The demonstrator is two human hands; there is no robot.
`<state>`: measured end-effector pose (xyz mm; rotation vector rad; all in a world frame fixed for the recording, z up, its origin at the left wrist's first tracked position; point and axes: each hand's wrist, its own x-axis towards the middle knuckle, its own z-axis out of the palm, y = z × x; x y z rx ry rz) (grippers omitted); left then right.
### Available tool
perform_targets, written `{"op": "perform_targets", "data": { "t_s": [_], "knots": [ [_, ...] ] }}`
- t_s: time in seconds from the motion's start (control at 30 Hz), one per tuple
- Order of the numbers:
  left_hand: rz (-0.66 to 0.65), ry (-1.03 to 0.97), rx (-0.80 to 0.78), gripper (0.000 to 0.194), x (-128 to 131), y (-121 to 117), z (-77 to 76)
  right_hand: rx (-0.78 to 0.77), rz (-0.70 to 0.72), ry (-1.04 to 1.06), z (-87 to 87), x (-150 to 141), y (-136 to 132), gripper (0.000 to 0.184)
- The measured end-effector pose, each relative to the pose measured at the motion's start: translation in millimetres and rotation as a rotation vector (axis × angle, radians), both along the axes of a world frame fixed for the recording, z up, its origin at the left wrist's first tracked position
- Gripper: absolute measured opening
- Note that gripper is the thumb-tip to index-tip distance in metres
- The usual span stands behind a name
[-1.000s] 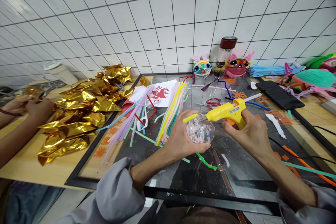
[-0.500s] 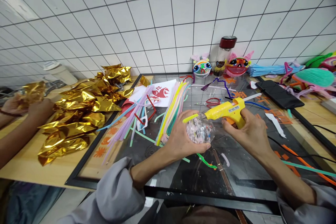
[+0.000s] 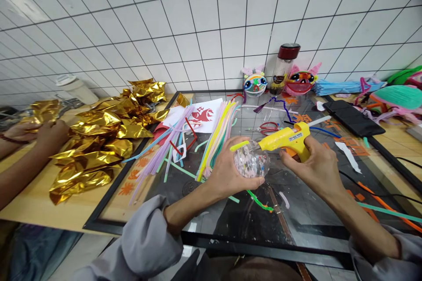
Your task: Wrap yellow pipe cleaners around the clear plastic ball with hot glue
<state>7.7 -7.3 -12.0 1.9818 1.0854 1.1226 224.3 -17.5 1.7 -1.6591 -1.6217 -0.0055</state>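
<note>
Two bare hands at work in the middle of the frame, and both are full! The left hand (image 3: 226,173) is wrapped around one clear ball (image 3: 252,166), just right of centre, colourful bits showing through its wall, one yellow strip (image 3: 239,145) along its top left. The right hand (image 3: 318,162) is clamped on the handle of one yellow glue gun (image 3: 280,138), one white stick out the back, nozzle right at the ball's upper edge; contact there is hard to call. Below them on the dark surface (image 3: 227,221), one green strip (image 3: 260,202); above, one pair of red-handled scissors (image 3: 268,128). Left of centre, two bundles of strips, one mostly purple (image 3: 158,153), one multicoloured (image 3: 214,140), too tangled to count. Up at the wall, upper right, two eared figures (image 3: 254,85) flank one bottle (image 3: 284,70), with one black phone (image 3: 354,117) farther right. And at the left edge, a co-worker's two hands (image 3: 52,134) grip gold foil, beside one big heap of foil (image 3: 99,140)!
</note>
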Motion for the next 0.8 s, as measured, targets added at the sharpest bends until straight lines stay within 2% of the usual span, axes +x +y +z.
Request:
{"op": "perform_targets", "data": {
  "t_s": [0.17,0.43,0.8],
  "knots": [
    [0.003,-0.002,-0.026,0.066,0.2,0.0,0.1,-0.001,0.01,0.004,3.1,-1.6,-0.7,0.037],
    [-0.036,0.018,-0.044,0.08,2.8,-2.4,-0.7,-0.003,-0.011,-0.02,-0.1,-0.2,0.8,0.043],
    [-0.033,0.019,-0.027,0.08,3.0,-3.0,1.4,-0.021,-0.008,-0.004,0.7,-0.7,1.9,0.04]
  ]
}}
